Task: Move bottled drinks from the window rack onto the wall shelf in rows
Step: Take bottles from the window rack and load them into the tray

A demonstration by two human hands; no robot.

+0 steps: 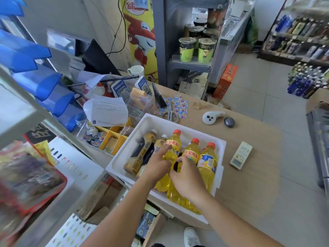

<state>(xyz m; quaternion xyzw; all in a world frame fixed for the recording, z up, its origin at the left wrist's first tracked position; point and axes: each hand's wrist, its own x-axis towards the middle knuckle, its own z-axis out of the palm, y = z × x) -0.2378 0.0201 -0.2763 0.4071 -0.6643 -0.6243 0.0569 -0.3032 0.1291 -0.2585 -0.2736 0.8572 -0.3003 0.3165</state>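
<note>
1. Yellow plastic drink bottles (207, 163) with red caps lie packed side by side in a white foam box (153, 120) on the wooden table (249, 184). Brown bottles with white caps (140, 154) fill the box's left part.
2. Left hand (156, 166) lies on the left-most yellow bottle. Its index finger is stretched along the bottle's shoulder and the other fingers (167, 148) bend over its side; the thumb is hidden.
3. Right hand (187, 177) is on the neighbouring yellow bottle, fingers (180, 160) curled round the body just below the label.
4. Step in hand, as judged: picking up a bottle in each hand from the box. Neither bottle looks lifted clear yet; both lie among the others.
5. Next move calls for a firm wrap on each round, slick body, then a lift straight up past the box wall without dragging the neighbours.
6. Dark shelving stocked with bottles (302, 38) stands well apart at far right. Whether that is the target shelf cannot be told.
</note>
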